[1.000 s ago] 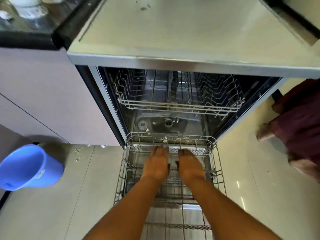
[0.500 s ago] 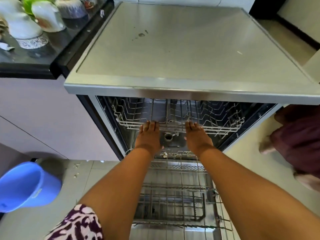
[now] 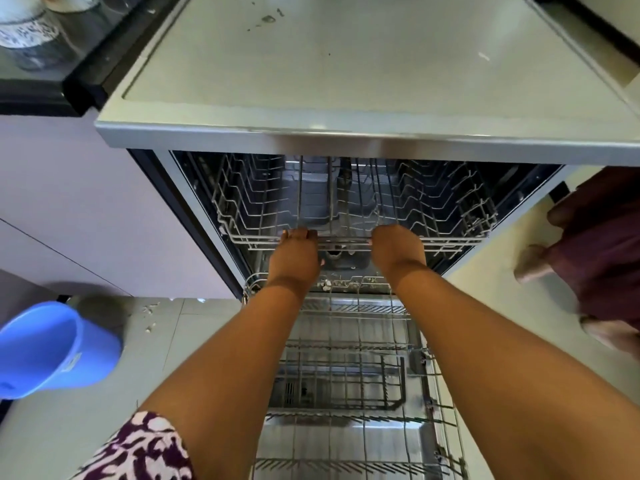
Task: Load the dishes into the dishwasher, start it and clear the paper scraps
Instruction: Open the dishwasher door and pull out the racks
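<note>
Gripping the front rail of the upper rack (image 3: 457, 241), left hand (image 3: 294, 259) and right hand (image 3: 398, 252) curl their fingertips out of sight, the rack lying inside the open dishwasher (image 3: 346, 145), long side left-to-right, front facing the person, with the lower rack (image 3: 346, 308) cut off below.

left grip (image 3: 294, 259), right grip (image 3: 398, 252), holding upper rack (image 3: 346, 241)

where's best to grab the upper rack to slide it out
Its front rail, from the open front, fingers hooked over the top wire, one hand each side of centre, where the left hand and right hand sit now. It runs straight across.
</note>
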